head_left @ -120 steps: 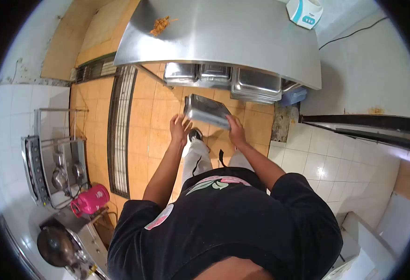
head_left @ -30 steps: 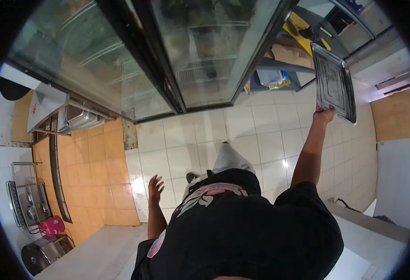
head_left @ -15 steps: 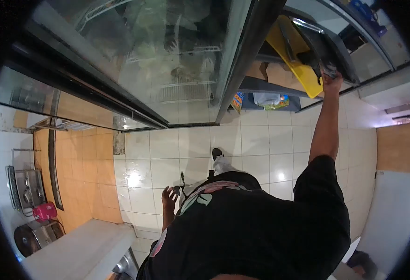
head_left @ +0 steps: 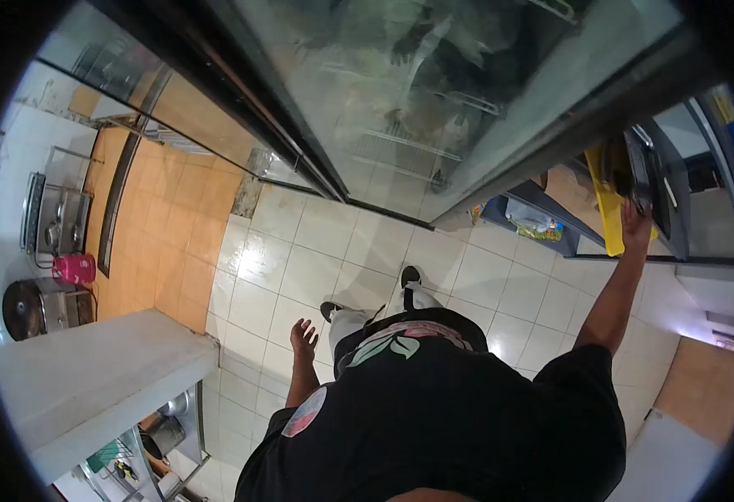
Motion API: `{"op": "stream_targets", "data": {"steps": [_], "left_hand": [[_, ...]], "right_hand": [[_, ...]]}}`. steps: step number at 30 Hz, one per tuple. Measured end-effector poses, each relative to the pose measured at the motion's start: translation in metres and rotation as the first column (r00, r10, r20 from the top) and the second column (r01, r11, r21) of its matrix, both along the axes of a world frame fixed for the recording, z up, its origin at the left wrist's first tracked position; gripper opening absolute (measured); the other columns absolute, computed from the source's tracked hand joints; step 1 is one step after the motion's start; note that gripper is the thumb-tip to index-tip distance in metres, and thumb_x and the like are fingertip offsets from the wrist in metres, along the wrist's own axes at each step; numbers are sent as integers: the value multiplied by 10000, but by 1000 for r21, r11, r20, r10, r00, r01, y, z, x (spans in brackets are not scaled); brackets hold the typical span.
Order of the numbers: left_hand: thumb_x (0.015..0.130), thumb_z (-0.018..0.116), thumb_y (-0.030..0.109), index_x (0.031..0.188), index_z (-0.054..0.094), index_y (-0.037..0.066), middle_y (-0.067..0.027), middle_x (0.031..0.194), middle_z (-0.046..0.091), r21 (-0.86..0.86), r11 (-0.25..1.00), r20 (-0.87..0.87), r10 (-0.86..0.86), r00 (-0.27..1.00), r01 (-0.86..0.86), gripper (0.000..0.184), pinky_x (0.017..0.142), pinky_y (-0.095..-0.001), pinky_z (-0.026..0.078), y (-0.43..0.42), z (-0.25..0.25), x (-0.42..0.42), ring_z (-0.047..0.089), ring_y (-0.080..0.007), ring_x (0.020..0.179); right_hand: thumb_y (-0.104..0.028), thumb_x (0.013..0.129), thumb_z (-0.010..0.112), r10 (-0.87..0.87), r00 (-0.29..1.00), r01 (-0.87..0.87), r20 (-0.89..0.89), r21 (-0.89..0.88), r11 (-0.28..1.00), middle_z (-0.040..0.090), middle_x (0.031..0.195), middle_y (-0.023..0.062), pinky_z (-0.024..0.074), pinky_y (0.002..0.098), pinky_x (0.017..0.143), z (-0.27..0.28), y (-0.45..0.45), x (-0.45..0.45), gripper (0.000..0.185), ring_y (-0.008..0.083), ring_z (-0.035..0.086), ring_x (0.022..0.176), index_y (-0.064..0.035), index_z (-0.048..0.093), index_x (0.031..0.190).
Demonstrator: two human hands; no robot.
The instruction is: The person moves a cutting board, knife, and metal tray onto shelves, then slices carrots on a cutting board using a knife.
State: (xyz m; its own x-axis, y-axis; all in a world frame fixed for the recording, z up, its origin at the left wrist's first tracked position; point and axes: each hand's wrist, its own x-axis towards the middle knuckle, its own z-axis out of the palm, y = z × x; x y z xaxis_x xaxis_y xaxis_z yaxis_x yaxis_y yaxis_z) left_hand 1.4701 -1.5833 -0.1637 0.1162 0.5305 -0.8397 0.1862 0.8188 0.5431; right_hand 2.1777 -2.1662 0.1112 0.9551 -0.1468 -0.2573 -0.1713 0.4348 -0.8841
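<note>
My right arm reaches to the shelf at the right, where my right hand (head_left: 636, 224) is closed at the near end of some dark, shiny items. What its fingers hold is too small and dark to make out. Right beside the hand are a yellow tray (head_left: 613, 238) and a black tray-like object (head_left: 641, 159) standing in it or against it. My left hand (head_left: 304, 339) hangs over the tiled floor, fingers apart, with nothing in it.
A glass-doored cabinet (head_left: 367, 100) with wire racks rises in front of me. Below the yellow tray, a lower shelf holds a colourful plastic packet (head_left: 534, 222). At left are a white counter (head_left: 107, 368), a pink container (head_left: 74, 268) and a stove (head_left: 61, 222).
My view has turned, and the cabinet and shelf now sit further right. My right hand stays at the black object by the yellow tray. My left hand remains low and empty.
</note>
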Motion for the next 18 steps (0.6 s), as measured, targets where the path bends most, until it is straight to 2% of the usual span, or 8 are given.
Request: {"op": "stream_targets", "data": {"steps": [5, 7, 9, 11, 13, 14, 15, 18], "left_hand": [[904, 594, 470, 1266, 547, 188, -9, 1129, 624, 91, 995, 220, -48, 974, 28, 462, 905, -438, 469, 34, -4, 15, 579, -206, 998], [903, 624, 466, 1230, 554, 164, -16, 1123, 636, 141, 988, 260, -94, 961, 58, 451, 887, -427, 480, 64, 13, 34, 590, -206, 1010], [937, 550, 472, 1335, 499, 140, -32, 1144, 616, 248, 963, 268, -172, 948, 104, 521, 857, -370, 477, 100, 37, 51, 581, -172, 966], [966, 547, 365, 1330, 497, 105, -38, 1135, 611, 282, 957, 387, -172, 906, 61, 450, 837, -349, 508, 141, 61, 53, 596, -169, 925], [967, 564, 308, 1290, 520, 103, -48, 1108, 631, 277, 961, 494, -149, 857, 7, 385, 834, -336, 511, 183, 84, 42, 603, -159, 900], [969, 570, 275, 1253, 540, 90, -56, 1082, 639, 272, 962, 498, -119, 859, -24, 341, 806, -320, 510, 203, 98, 35, 601, -147, 865], [970, 577, 241, 1216, 559, 76, -63, 1057, 647, 264, 962, 502, -81, 861, -63, 297, 778, -303, 510, 222, 111, 25, 600, -135, 829], [980, 569, 255, 1197, 566, 76, -57, 1042, 641, 345, 933, 496, -89, 864, -101, 281, 811, -311, 516, 286, 143, -14, 599, -125, 835]], "right_hand": [[-315, 1006, 516, -254, 933, 286, 256, -95, 954, 520, 1311, 237, 547, 441, 965, -27, 19, -46, 478, 404, 588, 1150, -7, 446, 1365], [-292, 1008, 504, -316, 624, 675, 714, -289, 679, 603, 1139, 214, 591, 396, 807, -41, 108, -109, 389, 322, 636, 994, 27, 527, 1230], [-248, 993, 508, -491, 585, 787, 646, -304, 537, 625, 919, 143, 551, 349, 623, -64, 195, -161, 264, 230, 605, 801, 5, 582, 1001], [-202, 961, 541, -113, 702, 546, 703, -429, 720, 572, 794, 60, 454, 284, 603, -115, 302, -233, 224, 168, 543, 716, -36, 533, 809], [-162, 929, 561, 84, 850, 163, 519, -412, 897, 606, 865, 52, 470, 290, 684, -188, 421, -304, 142, 164, 573, 816, -34, 581, 871], [-71, 918, 564, 461, 763, -101, 453, -621, 777, 644, 967, 67, 497, 269, 736, -223, 465, -331, 92, 161, 610, 878, -20, 627, 963], [-78, 959, 593, 602, 750, -359, 275, -595, 719, 653, 959, 26, 538, 251, 683, -201, 542, -373, 93, 103, 612, 810, -42, 669, 1001], [-19, 955, 557, 961, 254, -653, 110, -714, 254, 669, 1006, 66, 557, 261, 701, -113, 717, -446, 148, 146, 667, 842, -6, 674, 1046]]}}
